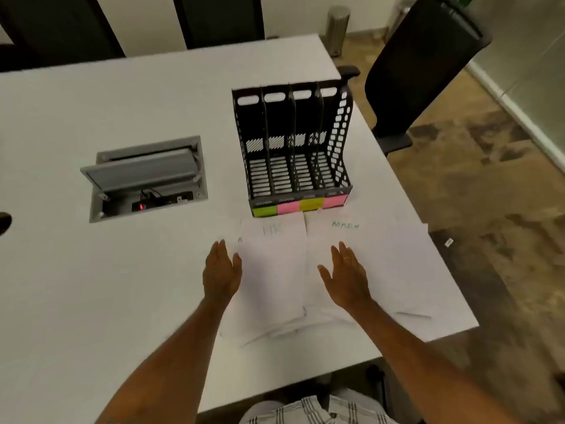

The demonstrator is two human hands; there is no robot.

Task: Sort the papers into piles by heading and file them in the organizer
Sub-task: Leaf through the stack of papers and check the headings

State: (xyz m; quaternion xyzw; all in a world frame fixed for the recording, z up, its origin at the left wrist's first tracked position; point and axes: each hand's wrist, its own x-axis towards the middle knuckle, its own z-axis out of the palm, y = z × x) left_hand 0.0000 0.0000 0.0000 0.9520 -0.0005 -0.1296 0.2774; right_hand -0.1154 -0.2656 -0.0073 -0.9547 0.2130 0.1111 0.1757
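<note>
White papers lie spread on the white table just in front of the black organizer (293, 142). One pile with a faint "HR" heading (272, 270) lies at the left, a sheet headed "ADMIN" (336, 237) in the middle, and another sheet (406, 270) at the right. The organizer stands upright with four empty slots and green, pink, yellow and pink sticky labels (301, 205) along its front. My left hand (221, 270) is flat at the left edge of the HR pile, fingers straight. My right hand (347, 276) is spread over the middle papers, fingers straight, holding nothing.
An open grey cable box (146, 175) is set into the table (91, 286) left of the organizer. A black office chair (422, 65) stands at the table's right edge. The table's right edge runs close to the rightmost paper.
</note>
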